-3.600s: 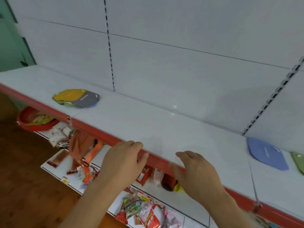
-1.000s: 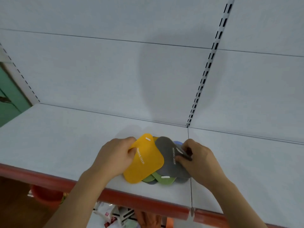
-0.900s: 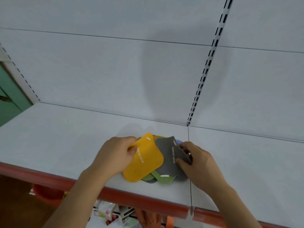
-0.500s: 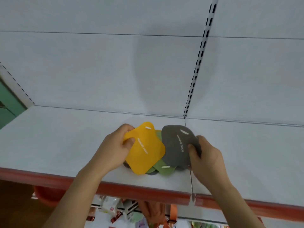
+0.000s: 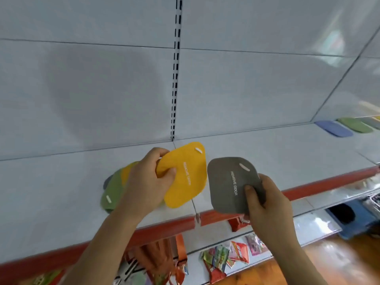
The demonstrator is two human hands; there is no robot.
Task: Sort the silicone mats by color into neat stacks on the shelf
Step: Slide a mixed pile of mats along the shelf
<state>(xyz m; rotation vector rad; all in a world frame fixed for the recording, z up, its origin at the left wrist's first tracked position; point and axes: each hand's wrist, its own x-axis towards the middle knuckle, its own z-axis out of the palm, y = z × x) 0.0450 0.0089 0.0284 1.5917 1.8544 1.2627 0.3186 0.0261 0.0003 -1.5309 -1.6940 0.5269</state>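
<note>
Above the shelf (image 5: 61, 182), left hand (image 5: 144, 182) pinches a yellow mat (image 5: 185, 182); right hand (image 5: 265, 200), at three o'clock, pinches a grey mat (image 5: 228, 186).

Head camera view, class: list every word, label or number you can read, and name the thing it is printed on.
"REMOVE DOOR" in white, on the grey mat held in the right hand.
White lettering on the yellow mat held in the left hand: too blurred to read.
Snack packets below the shelf: print too small to read.

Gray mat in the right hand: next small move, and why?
Probably carry the gray mat rightward along the shelf. The right hand grips it apart from the mixed pile, and blue mat and green mat already lie separately far right.
</note>
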